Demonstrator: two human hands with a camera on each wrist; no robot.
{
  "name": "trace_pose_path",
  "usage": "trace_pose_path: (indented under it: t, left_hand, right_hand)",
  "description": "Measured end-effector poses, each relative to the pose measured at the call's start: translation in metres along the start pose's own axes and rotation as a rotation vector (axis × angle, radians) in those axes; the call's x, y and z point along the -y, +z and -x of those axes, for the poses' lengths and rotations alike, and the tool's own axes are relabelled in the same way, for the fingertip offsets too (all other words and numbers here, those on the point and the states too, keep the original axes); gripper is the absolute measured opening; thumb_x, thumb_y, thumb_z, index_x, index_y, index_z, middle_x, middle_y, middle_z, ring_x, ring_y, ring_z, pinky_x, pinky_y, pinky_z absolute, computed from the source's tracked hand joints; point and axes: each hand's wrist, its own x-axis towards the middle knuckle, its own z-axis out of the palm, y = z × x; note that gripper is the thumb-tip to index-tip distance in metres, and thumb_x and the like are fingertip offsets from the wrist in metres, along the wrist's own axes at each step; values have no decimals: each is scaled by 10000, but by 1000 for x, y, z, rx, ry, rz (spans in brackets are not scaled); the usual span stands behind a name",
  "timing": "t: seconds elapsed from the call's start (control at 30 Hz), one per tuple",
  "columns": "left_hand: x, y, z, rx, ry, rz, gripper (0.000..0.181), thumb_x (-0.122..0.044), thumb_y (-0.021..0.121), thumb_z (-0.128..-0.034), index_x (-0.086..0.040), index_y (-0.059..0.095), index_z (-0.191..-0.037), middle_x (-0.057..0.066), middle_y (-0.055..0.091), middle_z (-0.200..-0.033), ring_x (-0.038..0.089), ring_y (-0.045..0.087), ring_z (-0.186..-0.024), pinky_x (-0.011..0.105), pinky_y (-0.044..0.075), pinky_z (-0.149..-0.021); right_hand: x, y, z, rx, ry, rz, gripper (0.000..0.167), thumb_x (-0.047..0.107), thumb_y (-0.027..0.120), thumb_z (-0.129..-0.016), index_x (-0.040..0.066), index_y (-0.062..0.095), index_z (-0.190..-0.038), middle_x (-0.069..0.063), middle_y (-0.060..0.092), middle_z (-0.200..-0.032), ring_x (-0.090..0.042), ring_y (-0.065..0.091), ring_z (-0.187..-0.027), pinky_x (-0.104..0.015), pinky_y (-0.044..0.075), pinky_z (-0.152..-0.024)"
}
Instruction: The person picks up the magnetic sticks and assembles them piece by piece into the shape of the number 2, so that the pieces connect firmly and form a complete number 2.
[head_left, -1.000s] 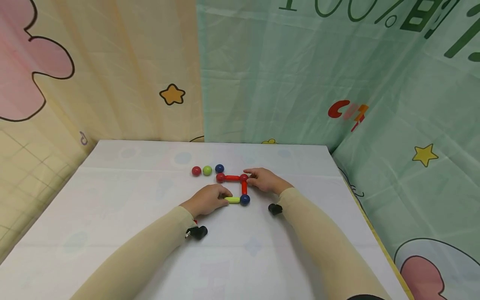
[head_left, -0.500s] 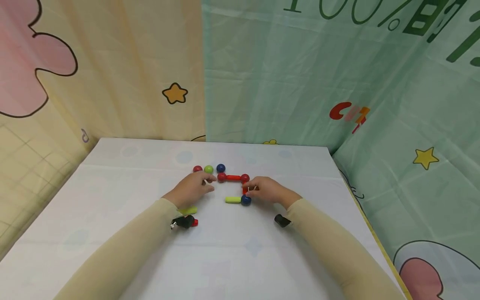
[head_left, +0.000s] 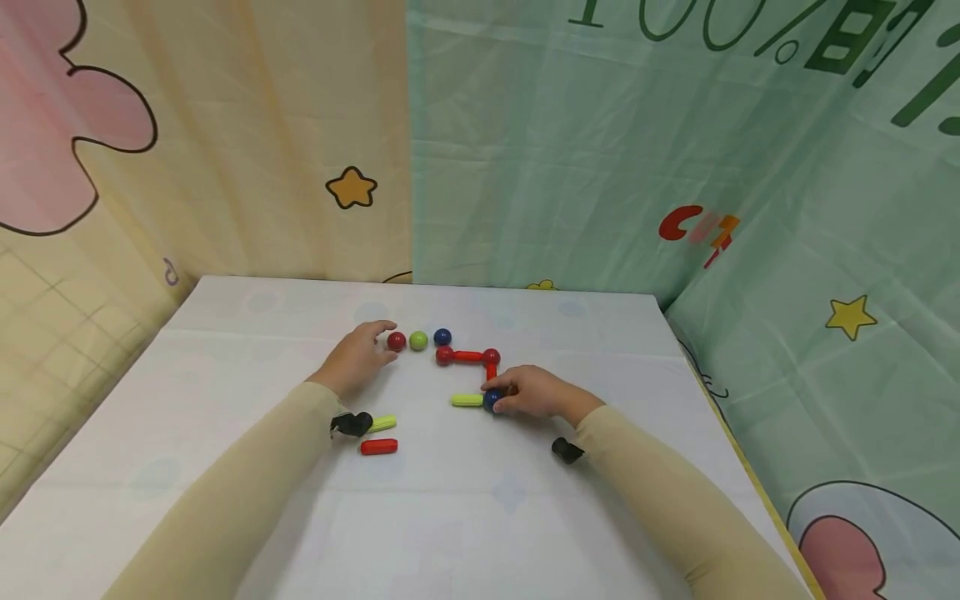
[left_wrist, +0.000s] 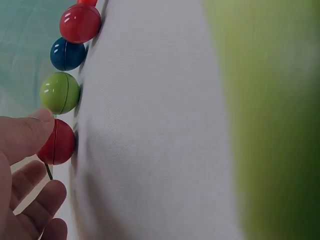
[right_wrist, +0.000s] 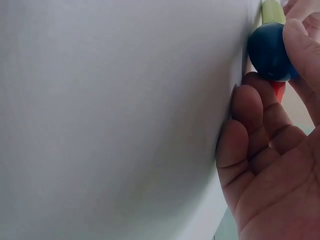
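- My left fingers (left_wrist: 46, 204) are parted around the loose red ball (head_left: 397, 341), a green ball (head_left: 418, 340) at its three o'clock; contact I can't tell.
- Four o'clock from there, my right fingers (right_wrist: 248, 106) pinch a partly hidden blue ball (right_wrist: 269, 54).
- A wrist camera (head_left: 351, 424) partly covers a green rod (head_left: 385, 423).

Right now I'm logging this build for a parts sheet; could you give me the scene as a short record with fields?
Left hand: thumb and fingers spread at the loose red ball; contact unclear
Right hand: pinching the blue joint ball
Chain, in order: left red ball, far red rod, right red ball, near red rod, blue joint ball, joined lime rod
Other loose balls: green ball, blue ball
Loose rods: lime rod, red rod
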Motion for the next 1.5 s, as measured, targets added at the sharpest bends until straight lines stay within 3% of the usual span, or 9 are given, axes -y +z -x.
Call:
trace_pose_path:
  t: [0.33,0.87,1.27,1.5]
  left_hand:
    - [0,2,-5,42,-26,14,490,-215,619,-1068,-175,512,-1545,164,563,-1529,373,525,-1398,597,395,-1197]
    - [2,5,-6,-12,-52,-37,431,-205,630,-1063,-161,555,-1485,192,626,-1437,380,574,-1293,587,446,-1149]
    - [5,4,-7,-18,-28,-54,401,-210,653,-1049,-130,576,-1434,206,662,-1365,377,604,-1245,583,460,-1120]
    - [7,2,-3,28,-14,-42,388,-205,659,-1046,-120,572,-1415,188,659,-1345,358,596,-1231,574,457,-1125]
  right_hand:
    - [0,2,-2,-4,22,-29,406,244,779,-968,267,722,-1370,26,703,-1226,-164,570,-1085,-345,537,-970]
    - [-3,4,-5,-6,38,-43,413,252,783,-964,278,721,-1371,17,703,-1262,-175,571,-1121,-367,541,-1001]
    - [-2,4,-3,-3,53,-84,408,243,780,-968,290,721,-1369,29,700,-1271,-181,570,-1135,-369,533,-1015]
    - [-6,6,-3,-17,48,-85,389,227,776,-970,285,731,-1352,16,703,-1275,-183,577,-1143,-385,535,-1032]
